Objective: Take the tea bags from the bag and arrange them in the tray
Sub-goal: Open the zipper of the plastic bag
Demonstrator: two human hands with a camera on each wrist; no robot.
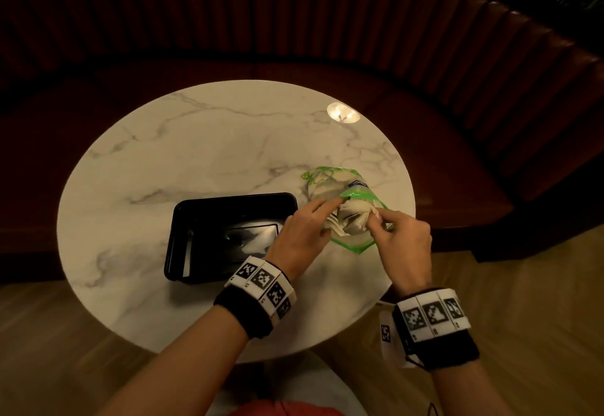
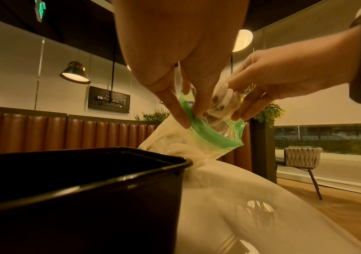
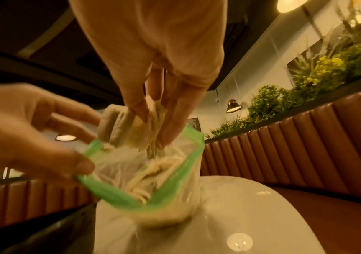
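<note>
The black tray (image 1: 183, 219) sits at the near edge of the round marble table (image 1: 163, 141), nothing in it that I can see, its long side running left to right. Just beside its right end stands the green-rimmed bag (image 2: 214, 137), mouth tilted up and toward the person, its length leaning away toward the far right edge. The left hand (image 1: 299, 236) pinches the green rim with thumb and fingertip, holding the mouth wide. Over it, the right hand (image 1: 403, 239) has its fingers clamped on a bunch of tea bags (image 3: 127, 127), half out of the mouth, the stack lying roughly crosswise to the opening. I'd say lift straight up, keep that rim taut, don't squeeze harder, or the strings may snag the lip.
</note>
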